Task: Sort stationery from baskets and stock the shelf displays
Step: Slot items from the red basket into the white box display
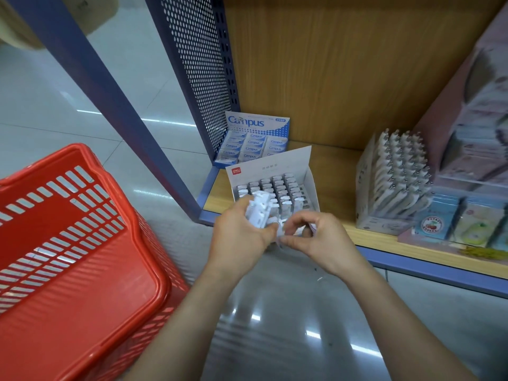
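Note:
My left hand grips a bunch of small white stationery pieces in front of the shelf's front edge. Beside it, my right hand pinches one more white piece between thumb and fingers. Just behind both hands a white display box stands on the wooden shelf, filled with rows of the same white pieces. The red plastic basket sits on the floor at the left, and its visible inside looks bare.
A blue Campus box of small packs stands in the shelf's back left corner. A white pen display and pastel packets fill the right side. A blue perforated upright bounds the shelf on the left. Glossy tiled floor lies below.

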### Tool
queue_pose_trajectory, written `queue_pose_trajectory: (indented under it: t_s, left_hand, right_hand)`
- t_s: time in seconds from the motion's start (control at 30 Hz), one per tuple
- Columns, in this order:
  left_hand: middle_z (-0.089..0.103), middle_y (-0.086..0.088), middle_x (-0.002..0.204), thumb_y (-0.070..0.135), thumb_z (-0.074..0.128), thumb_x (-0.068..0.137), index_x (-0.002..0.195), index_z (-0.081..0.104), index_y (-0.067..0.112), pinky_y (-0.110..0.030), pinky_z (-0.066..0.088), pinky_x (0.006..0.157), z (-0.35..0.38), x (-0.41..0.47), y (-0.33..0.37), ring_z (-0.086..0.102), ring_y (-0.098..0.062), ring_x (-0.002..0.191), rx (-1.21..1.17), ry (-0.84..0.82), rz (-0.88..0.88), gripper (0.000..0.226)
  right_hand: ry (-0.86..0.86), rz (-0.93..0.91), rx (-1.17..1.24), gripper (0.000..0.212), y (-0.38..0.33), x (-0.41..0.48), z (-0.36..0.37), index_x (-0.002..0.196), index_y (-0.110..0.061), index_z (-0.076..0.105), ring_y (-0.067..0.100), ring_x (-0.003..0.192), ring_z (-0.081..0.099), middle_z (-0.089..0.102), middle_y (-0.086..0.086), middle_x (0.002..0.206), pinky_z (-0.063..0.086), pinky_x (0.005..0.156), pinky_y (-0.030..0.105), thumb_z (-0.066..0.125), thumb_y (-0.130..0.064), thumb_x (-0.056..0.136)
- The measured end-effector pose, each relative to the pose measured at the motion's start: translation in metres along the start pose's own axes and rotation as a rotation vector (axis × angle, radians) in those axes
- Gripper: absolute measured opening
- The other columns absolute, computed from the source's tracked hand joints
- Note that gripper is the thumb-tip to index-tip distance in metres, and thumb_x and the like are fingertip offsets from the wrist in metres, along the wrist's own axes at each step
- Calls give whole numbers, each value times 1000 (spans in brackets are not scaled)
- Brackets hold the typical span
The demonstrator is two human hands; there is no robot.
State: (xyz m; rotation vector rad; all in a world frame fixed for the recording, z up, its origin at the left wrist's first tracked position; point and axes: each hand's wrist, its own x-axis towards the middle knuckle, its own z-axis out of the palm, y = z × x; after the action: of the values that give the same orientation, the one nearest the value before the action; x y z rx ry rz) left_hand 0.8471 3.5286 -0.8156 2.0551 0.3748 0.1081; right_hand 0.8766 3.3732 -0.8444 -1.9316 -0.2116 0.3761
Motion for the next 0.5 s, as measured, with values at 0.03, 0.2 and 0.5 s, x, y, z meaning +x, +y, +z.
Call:
queue_pose_trajectory:
  t_s: [0.03, 0.2, 0.5]
  left_hand:
    - [63, 7, 69, 16, 78, 72, 81, 60, 20, -24, 51, 61, 3, -1, 1, 57, -4, 62, 57, -19, 35, 21]
    - [71, 8, 77, 19, 81, 71, 86, 65, 20, -29, 54, 71, 7, 2, 3, 65, -12, 75, -21, 31, 14, 22]
    - [69, 7, 80, 26, 84, 69, 89, 63, 25, -41, 58, 77, -5, 17, -32, 66, -19, 76, -120, 256, -224, 29]
  right_hand:
    - [5, -51, -43, 19, -2, 2, 2, 82, -23, 71, 4, 47, 38, 63, -9, 69, 33, 50, 15, 81, -9, 73]
    - [113, -149, -213, 9, 6, 14, -2, 85, -16, 73, 2, 58, 50, 60, -11, 66, 36, 57, 14, 77, -10, 79]
    - [251, -151, -245, 11, 32, 23, 9, 95, -17, 74, 4, 70, 57, 69, -4, 79, 41, 65, 13, 65, -11, 91]
